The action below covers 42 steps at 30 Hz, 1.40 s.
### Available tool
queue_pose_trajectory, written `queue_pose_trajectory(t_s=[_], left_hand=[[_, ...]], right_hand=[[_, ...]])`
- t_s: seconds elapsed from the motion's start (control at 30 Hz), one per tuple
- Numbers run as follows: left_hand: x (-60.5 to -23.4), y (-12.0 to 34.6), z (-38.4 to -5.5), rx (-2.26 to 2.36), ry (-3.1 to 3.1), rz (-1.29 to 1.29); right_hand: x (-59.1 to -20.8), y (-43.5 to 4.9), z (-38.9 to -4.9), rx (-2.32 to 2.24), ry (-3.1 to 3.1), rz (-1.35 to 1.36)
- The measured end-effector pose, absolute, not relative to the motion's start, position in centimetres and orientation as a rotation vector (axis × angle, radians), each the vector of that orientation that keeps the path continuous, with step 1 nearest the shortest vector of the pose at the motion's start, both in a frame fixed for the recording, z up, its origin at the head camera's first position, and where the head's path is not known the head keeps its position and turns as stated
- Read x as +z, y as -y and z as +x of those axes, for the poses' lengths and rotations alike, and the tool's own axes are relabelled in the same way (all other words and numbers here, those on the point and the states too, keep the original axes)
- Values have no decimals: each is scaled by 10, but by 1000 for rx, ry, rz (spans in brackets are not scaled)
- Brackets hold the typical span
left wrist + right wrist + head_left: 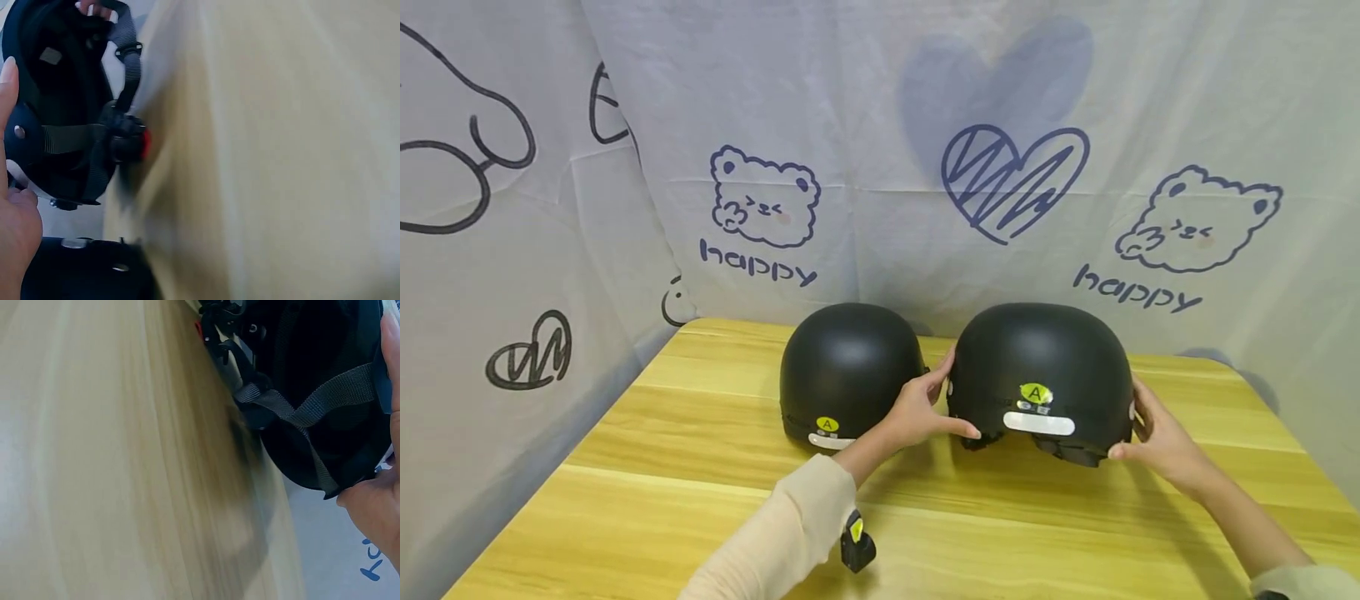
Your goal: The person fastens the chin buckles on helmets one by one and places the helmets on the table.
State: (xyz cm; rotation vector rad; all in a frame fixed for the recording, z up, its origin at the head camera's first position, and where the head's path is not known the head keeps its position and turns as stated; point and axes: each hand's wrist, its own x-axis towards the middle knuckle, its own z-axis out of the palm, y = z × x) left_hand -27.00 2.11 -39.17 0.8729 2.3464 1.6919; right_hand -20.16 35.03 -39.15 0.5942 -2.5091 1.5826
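Both hands hold a matte black helmet by its two sides, toward the back of the table. My left hand grips its left side, thumb at the lower edge; my right hand grips the right side the same way. A yellow-green "A" sticker and a white strip mark the side facing me. From below, the wrist views show its dark inside, with a grey chin strap and a black adjuster dial edged in red. A second black helmet sits just left of it, partly covered by my left hand.
Under the helmets is a wood-grain table. A pale printed curtain with bears and hearts hangs right behind its back edge and along the left. A small black device is worn at the left wrist.
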Motion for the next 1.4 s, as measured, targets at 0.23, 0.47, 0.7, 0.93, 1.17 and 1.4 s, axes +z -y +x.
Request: queue_pose_trajectory(t_s=[0.23, 0.47, 0.7, 0.93, 1.17, 1.4], left_hand=[[-402, -23, -263, 1762, -2282, 914], [-406, -24, -260, 1742, -2256, 950], [-416, -29, -257, 1572, -2537, 1054], [-427, -35, -254, 1382, -2724, 1093], [-432, -37, -251, 1370, -2735, 1127], [-438, -42, -248, 1381, -2755, 1123]], right_hand=[[-393, -346, -198, 1500, 2529, 613], [-400, -347, -199, 1571, 2469, 676], [-403, -347, -203, 1414, 2576, 589], [-410, -347, -204, 1260, 2680, 492], [-421, -347, -205, 1306, 2640, 527], [-424, -349, -208, 1210, 2719, 468]])
